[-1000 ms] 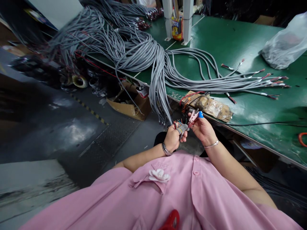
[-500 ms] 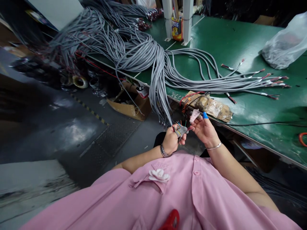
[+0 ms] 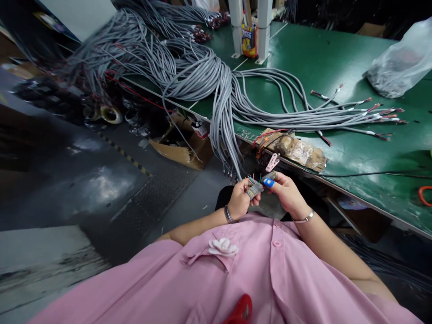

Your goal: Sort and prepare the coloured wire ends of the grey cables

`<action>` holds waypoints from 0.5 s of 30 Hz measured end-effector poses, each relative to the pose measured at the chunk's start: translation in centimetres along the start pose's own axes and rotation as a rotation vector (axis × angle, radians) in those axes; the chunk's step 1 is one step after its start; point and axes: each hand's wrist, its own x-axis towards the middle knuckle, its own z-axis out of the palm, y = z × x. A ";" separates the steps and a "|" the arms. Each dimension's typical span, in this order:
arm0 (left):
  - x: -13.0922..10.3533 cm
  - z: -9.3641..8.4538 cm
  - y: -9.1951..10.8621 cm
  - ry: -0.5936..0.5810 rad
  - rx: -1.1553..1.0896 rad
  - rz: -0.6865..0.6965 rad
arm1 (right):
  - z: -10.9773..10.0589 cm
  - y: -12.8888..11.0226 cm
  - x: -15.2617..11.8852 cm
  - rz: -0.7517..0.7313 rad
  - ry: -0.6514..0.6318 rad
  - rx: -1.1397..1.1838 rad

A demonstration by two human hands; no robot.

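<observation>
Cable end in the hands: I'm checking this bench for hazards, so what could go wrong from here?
The left hand and right hand pinch the cable end, whose thin coloured wires splay out; they could bend or prick a finger. The hanging gray cables drape over the table edge just above the hands, so a tug may drag more down. The pink clip sits at that edge and might fall.

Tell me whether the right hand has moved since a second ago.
Yes. The right hand has dropped away from the green table's edge, toward the left hand.
</observation>
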 end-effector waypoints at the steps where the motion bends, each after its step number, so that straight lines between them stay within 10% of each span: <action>1: -0.1 0.0 0.0 -0.024 0.027 0.001 | 0.2 0.1 0.0 -0.010 0.007 -0.010; 15: 0.6 0.4 1.2 -0.027 -0.181 0.008 | -1.0 1.3 1.6 0.181 0.091 0.417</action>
